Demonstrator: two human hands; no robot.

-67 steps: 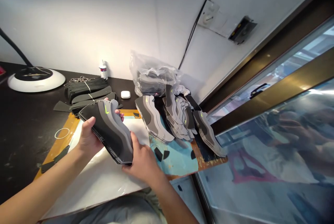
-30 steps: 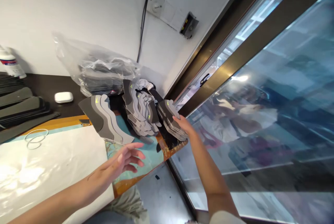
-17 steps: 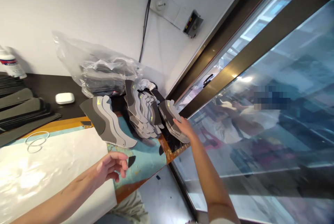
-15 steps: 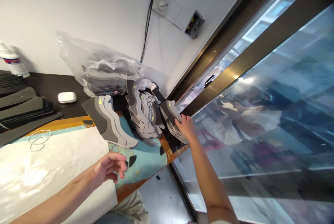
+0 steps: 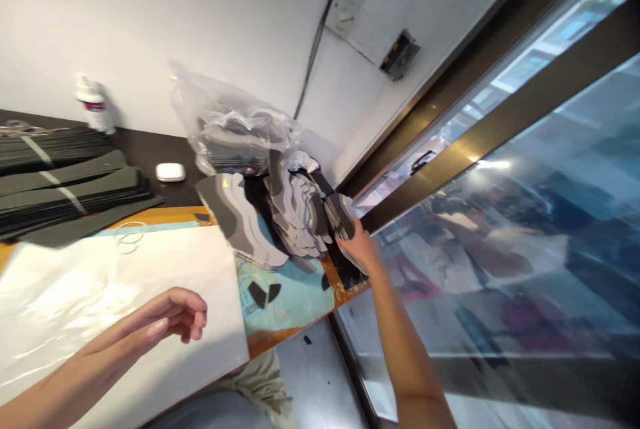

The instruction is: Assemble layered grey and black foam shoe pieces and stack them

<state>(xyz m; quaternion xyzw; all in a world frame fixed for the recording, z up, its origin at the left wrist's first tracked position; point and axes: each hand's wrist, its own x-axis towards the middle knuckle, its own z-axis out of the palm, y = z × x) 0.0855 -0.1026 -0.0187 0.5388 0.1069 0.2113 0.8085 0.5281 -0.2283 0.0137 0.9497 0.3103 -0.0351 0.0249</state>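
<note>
My right hand reaches to the far right edge of the work mat and grips a small stack of grey shoe-side cutouts by the window. Beside it lean several more grey cutouts, and another stack lies flat to their left. My left hand hovers over the white sheet with its fingers loosely curled and nothing in it.
A clear plastic bag of parts stands against the wall. Black foam strips are piled at the left, with a white earbud case, a small bottle and rubber bands. A glass window borders the right.
The stack I held in both hands is set down. My right hand has reached to the rightmost cutout stack and closed on it, and my left hand has drawn back over the white sheet.
</note>
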